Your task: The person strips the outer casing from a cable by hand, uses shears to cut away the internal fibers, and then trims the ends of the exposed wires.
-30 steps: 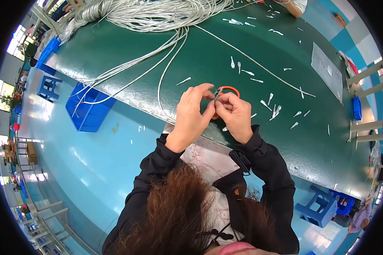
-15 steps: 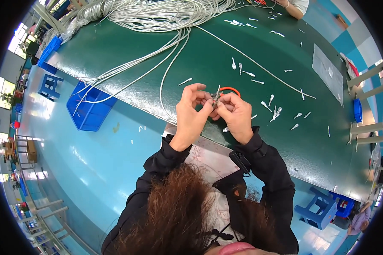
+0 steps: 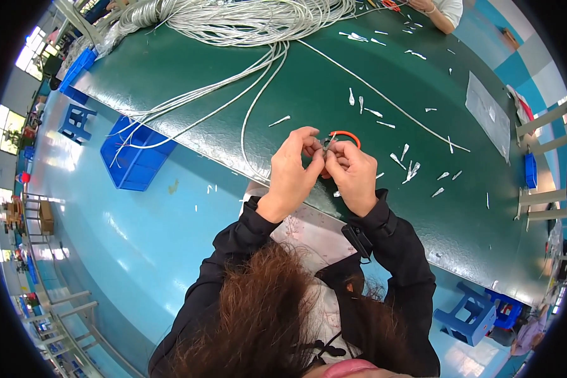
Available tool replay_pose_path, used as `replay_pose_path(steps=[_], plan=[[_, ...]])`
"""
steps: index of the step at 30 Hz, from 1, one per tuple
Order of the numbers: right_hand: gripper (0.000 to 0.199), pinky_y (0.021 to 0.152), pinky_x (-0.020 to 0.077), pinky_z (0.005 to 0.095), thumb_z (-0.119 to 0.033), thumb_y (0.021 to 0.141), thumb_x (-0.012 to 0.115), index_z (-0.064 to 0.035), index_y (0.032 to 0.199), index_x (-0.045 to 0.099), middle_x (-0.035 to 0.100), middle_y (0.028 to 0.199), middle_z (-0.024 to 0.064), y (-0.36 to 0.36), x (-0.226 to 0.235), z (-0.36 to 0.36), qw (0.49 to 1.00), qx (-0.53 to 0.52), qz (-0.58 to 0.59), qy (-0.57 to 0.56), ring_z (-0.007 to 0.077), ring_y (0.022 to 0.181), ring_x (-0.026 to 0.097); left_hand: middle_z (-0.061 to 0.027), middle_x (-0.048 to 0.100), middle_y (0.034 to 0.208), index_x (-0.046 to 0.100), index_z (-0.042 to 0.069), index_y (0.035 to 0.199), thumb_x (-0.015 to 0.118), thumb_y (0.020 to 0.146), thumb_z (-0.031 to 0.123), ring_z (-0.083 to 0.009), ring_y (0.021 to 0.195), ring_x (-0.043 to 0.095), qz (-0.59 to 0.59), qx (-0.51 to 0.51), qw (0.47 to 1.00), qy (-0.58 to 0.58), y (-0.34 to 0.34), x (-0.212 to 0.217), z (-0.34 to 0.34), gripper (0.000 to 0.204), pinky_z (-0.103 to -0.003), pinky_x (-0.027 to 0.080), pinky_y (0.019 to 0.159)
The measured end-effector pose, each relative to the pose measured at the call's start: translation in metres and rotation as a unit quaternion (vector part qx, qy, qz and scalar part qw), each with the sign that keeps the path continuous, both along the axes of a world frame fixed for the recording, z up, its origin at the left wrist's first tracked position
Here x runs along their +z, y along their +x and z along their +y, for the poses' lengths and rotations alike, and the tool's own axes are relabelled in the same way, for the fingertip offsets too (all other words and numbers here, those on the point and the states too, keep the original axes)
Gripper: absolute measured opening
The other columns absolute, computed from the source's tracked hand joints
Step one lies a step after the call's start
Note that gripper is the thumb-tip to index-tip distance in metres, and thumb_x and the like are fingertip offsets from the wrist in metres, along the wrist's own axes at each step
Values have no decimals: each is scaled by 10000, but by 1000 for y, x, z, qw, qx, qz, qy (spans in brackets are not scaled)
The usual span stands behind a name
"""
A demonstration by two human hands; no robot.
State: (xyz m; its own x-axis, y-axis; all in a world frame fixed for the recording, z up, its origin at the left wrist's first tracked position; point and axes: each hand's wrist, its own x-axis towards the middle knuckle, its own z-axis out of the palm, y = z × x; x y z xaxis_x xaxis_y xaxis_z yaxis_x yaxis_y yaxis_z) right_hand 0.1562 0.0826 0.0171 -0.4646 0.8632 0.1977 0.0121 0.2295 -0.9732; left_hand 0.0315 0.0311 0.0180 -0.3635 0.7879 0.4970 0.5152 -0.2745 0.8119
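Hardly anything shifts since a moment ago: both hands stay pressed together over the near edge of the green counter (image 3: 246,94). Left hand (image 3: 293,167) and right hand (image 3: 353,173) have fingers pinched together on a thin wire end (image 3: 329,142), just in front of orange-handled pliers (image 3: 345,134). White wire scraps (image 3: 409,169) lie right; grey cable bundle (image 3: 233,19) sits far; a blue bin (image 3: 135,160) stands left.

Table (image 3: 334,94): glossy dark green top, smooth. Cable bundle (image 3: 233,19): pale plastic sheath, slight sheen. Crate (image 3: 132,157): blue plastic. Sleeves (image 3: 397,252): matt black cloth.
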Motion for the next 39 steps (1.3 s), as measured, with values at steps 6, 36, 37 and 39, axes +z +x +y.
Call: replay_pose_path(steps=[6, 36, 37, 39], plan=[[60, 558, 522, 228, 8, 880, 556, 67, 892, 559, 618, 757, 61, -1, 1, 4, 999, 1, -28, 21, 102, 625, 626, -93, 628, 823, 504, -2, 1052, 642, 780, -33, -169, 702, 611, -100, -4, 995, 4, 5, -6, 5, 306, -288, 500, 649], [79, 559, 532, 250, -7, 902, 523, 66, 926, 542, 632, 765, 92, 0, 0, 6, 990, 9, 66, -126, 132, 629, 636, -84, 634, 870, 496, -3, 1137, 643, 750, -30, -179, 772, 603, -152, -16, 988, -14, -3, -3, 4, 414, -290, 488, 713], [77, 559, 532, 251, -6, 901, 524, 65, 924, 543, 633, 768, 92, 0, 1, 6, 989, 8, 70, -134, 131, 632, 636, -81, 635, 873, 492, -6, 1139, 643, 750, -27, -179, 767, 604, -200, -39, 979, -13, -5, -2, 5, 418, -288, 488, 715], [79, 559, 533, 251, -7, 902, 521, 65, 927, 541, 633, 772, 94, 1, 2, 6, 990, 5, 62, -129, 133, 634, 637, -80, 634, 871, 488, -12, 1139, 637, 755, -29, -168, 765, 603, -165, -44, 985, -11, -7, 0, 5, 413, -279, 486, 717]])
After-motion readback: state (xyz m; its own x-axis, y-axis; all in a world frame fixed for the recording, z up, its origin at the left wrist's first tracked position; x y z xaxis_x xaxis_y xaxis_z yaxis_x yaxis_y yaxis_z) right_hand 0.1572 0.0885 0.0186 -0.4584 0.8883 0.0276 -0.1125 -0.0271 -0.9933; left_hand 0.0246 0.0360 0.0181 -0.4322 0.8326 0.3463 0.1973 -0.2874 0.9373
